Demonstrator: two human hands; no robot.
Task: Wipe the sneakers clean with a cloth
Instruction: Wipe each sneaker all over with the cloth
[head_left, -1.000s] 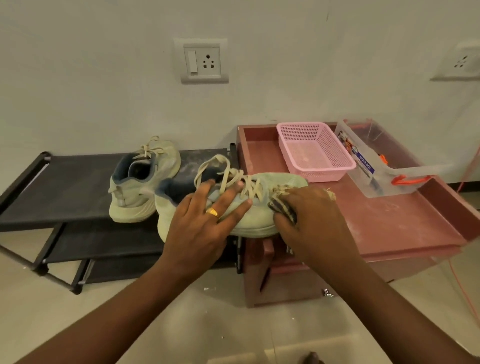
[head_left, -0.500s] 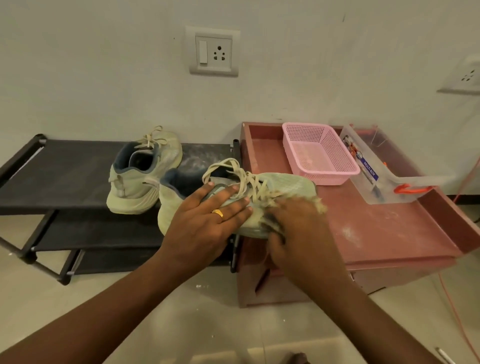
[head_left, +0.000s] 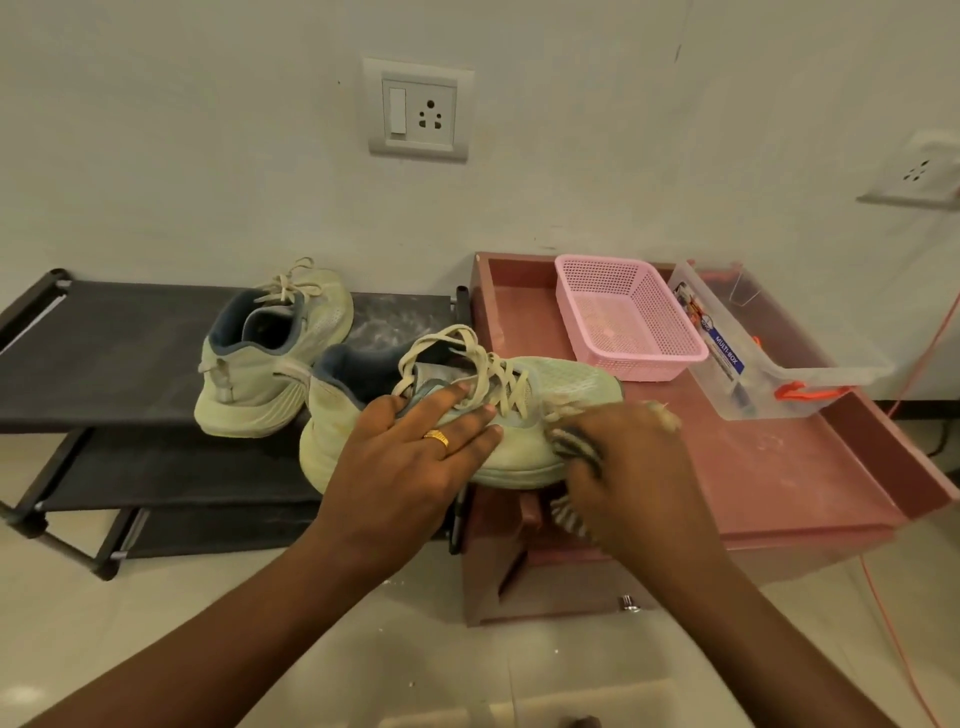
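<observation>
Head-worn wide-angle camera looks forward and down, close over the left hand (head_left: 410, 457) and right hand (head_left: 634, 467), facing a wall (head_left: 208, 130).

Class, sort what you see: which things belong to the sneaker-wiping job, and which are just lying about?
In the job: pale green laced sneaker being wiped; second pale green sneaker; dark-striped cloth; left hand; right hand.
Lying about: pink perforated plastic basket; clear plastic box with orange handle; white wall socket.
</observation>
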